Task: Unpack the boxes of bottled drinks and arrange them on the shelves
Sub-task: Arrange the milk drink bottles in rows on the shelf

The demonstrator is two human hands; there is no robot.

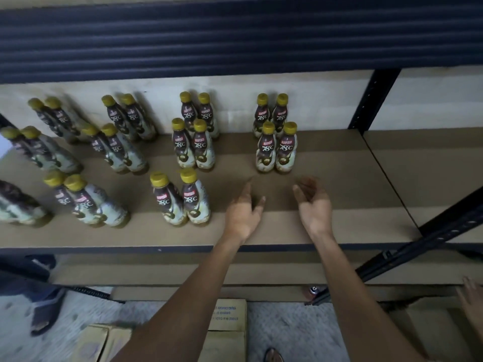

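Note:
Several brown coffee bottles with yellow caps stand in pairs on the brown shelf board. The nearest pair to my hands stands just behind them, and another pair stands to the left. My left hand hovers over the shelf with fingers spread and holds nothing. My right hand is beside it, palm turned inward, fingers relaxed and empty. A bare patch of shelf lies between the two hands.
Dark metal uprights and a slanted beam frame the shelf's right side. Cardboard boxes lie on the floor below. Another person's hand shows at the lower right, and a sandalled foot at the lower left.

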